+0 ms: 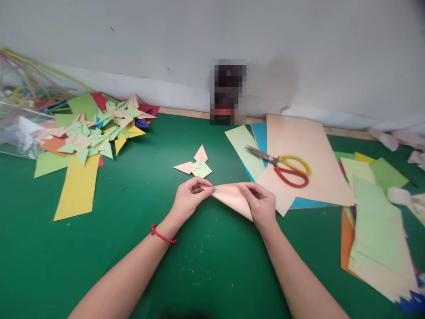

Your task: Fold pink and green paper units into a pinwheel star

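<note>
Paper (234, 199), peach-coloured and folded into a slanting, pointed shape, held above the green table (199, 283) between left hand (193, 198) and right hand (261, 203). Left thumb and fingers pinched on the narrow tip; right thumb and fingers clamped on the wider end, with a corner slanting down below. Judging by the broad plain face, only partly folded, with more creasing probably left. Just beyond the hands, a small joined piece (201, 169), two peach points and a pale green part, apparently incomplete. Done, by the look of it: a heap of folded stars (81, 138) to the left, over coloured sheets (78, 188). Unworked: pale green strips (378, 226) stacked at the right, and a large peach sheet (295, 141) partly under scissors (272, 160) with one yellow and one red handle. No brand, label or lettering legible anywhere; dark object (227, 86) by the wall pixelated, any print there impossible to tell.
</note>
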The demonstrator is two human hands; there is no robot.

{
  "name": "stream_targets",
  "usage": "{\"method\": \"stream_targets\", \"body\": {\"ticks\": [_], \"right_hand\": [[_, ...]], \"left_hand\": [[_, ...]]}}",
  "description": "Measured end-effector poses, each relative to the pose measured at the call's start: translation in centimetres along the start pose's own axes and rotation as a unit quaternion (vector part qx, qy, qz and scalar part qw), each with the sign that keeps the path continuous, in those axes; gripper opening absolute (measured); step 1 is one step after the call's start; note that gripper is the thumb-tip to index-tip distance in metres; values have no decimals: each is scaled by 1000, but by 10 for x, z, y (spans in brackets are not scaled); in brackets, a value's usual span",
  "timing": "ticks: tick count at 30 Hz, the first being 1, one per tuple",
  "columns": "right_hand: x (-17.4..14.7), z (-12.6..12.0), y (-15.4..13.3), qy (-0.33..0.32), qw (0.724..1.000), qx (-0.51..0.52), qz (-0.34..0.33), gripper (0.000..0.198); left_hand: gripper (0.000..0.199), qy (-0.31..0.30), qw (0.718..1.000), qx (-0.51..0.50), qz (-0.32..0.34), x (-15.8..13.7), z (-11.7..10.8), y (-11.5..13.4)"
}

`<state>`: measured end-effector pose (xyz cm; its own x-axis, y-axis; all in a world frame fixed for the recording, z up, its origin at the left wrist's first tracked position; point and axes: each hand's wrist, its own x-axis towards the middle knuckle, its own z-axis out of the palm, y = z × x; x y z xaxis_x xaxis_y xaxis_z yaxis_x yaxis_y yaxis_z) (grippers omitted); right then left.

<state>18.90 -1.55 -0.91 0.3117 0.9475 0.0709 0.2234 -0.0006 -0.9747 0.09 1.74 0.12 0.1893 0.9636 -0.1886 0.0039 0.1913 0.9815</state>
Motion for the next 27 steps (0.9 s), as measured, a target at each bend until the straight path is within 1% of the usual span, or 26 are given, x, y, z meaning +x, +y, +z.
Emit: {"method": "stream_targets", "body": {"ticks": [3, 5, 7, 9, 10, 12, 14, 16, 18, 20, 22, 24, 27], "right_hand": [[0, 0, 0, 18, 1000, 0, -7, 11], [-1, 0, -1, 29, 1000, 1, -7, 11], [-3, 2, -2, 30, 1000, 3, -5, 11], [-5, 4, -4, 14, 1000, 1, -12, 11], [-7, 5, -6, 3, 1000, -3, -20, 11], [-9, 7, -7, -15, 999, -12, -36, 11], [-11, 8, -8, -17, 999, -16, -42, 10], [-12, 9, -7, -10, 999, -14, -39, 9], [-13, 9, -7, -8, 999, -16, -37, 10], [-14, 9, -6, 6, 999, -27, -37, 10], [-15, 10, -6, 23, 999, -31, -32, 11], [-16, 10, -6, 27, 999, -29, -23, 11], [-15, 10, -6, 28, 999, -22, 1, 13]], "left_hand": [[18, 10, 998, -61, -12, 0, 1, 0], [26, 2, 994, -106, -33, -4, 6, 1], [40, -27, 985, -162, -62, -9, 14, 3], [52, -63, 981, -168, -73, -15, 21, 4], [52, -66, 982, -163, -72, -18, 24, 4], [41, -48, 989, -122, -72, -21, 27, 4], [28, -13, 995, -73, -63, -21, 26, 3], [22, 9, 998, -40, -53, -21, 24, 2], [20, 25, 999, -25, -42, -19, 22, 2], [19, 40, 998, -35, -39, -18, 22, 1], [20, 46, 995, -70, -49, -18, 23, 0], [20, 49, 991, -105, -59, -18, 24, 0], [20, 52, 989, -128, -56, -17, 23, 1]]}}
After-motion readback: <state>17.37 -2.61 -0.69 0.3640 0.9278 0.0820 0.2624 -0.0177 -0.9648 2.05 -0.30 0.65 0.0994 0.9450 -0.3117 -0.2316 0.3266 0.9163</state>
